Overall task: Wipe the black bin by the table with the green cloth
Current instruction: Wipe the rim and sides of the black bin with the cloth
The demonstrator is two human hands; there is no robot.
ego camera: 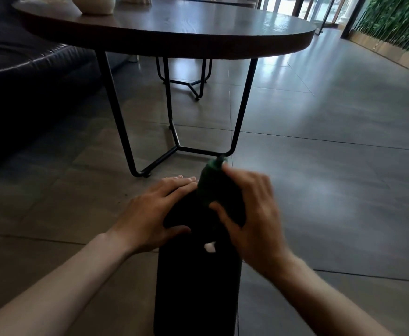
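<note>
Writing on the black bin [196, 282]? None you can read, just 1 small white mark. It lies on the floor tiles [332, 180] near the table [174, 27] legs, bottom edge cut off. Your left hand [150, 214] presses flat on it; your blurred right hand [252, 219] grips the green cloth [209, 183] against its far end.

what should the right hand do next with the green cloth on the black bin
Probably draw the bunched green cloth back along the tall black bin: the right hand grips it at the far rim while the left hand steadies the top.
</note>
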